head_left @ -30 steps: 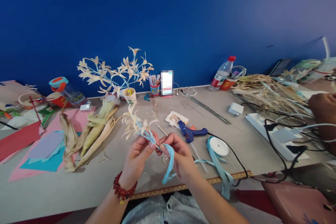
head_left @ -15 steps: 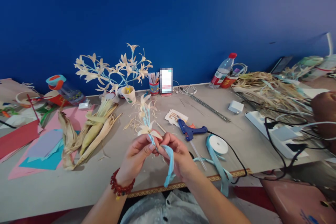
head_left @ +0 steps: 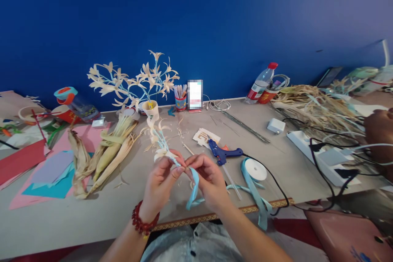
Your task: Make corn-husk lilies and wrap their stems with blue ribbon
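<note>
Between the fingertips of my left hand [head_left: 164, 178] is the stem of a corn-husk flower spray [head_left: 160, 141], tilted up to the left with several pale blooms. Light blue ribbon wraps the stem. My right hand [head_left: 208, 176], closed in a pinch, grips that blue ribbon [head_left: 195, 190] close to the left fingertips, and its loose length hangs in a loop below. The exact contact point is partly hidden by the fingers. Right of my hands lie a blue glue gun [head_left: 222, 153] and a white ribbon spool [head_left: 255, 169] with blue ribbon trailing off the table edge.
Finished husk flowers stand in a paper cup [head_left: 150, 111] behind. Corn husks [head_left: 107, 159] and coloured paper [head_left: 50, 172] lie left. Wires [head_left: 245, 127], a power strip [head_left: 322, 159] with black cords and a husk pile [head_left: 319, 106] are right. Another person's hand [head_left: 380, 135] shows at the right edge.
The flower spray has tipped from nearly upright toward the left and away. The hanging ribbon loop has shifted slightly left and up. Both hands keep their hold.
</note>
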Motion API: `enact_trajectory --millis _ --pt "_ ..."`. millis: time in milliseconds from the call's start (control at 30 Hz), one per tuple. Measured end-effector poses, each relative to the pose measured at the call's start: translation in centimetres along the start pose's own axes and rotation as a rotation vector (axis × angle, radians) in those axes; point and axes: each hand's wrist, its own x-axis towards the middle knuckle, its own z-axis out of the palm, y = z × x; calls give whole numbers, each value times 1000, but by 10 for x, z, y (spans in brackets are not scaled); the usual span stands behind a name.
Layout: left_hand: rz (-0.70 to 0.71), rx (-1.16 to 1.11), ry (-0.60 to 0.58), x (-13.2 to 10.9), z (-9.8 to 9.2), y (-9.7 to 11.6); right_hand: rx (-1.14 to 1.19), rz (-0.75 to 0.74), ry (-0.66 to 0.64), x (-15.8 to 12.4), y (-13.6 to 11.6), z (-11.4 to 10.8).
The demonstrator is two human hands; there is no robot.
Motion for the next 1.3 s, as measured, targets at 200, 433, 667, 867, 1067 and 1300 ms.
enact_trajectory --millis 200,433,667,867,1067,1300 --pt "-143 -215 -169 4 -5 8 110 296 -166 10 -11 -12" --pt "-213 -374 -283 5 -8 8 230 397 -248 13 -12 -11" --pt "-175 -338 -271 4 -7 2 260 313 -139 9 -1 -6" --pt "-170 -243 -12 -1 -2 -9 -139 -78 -21 7 -3 -7" --pt "-127 -94 50 -1 2 -8 -270 -182 -11 3 -1 -9" --pt "-164 -256 -30 4 1 -7 60 229 -62 13 -6 -15"
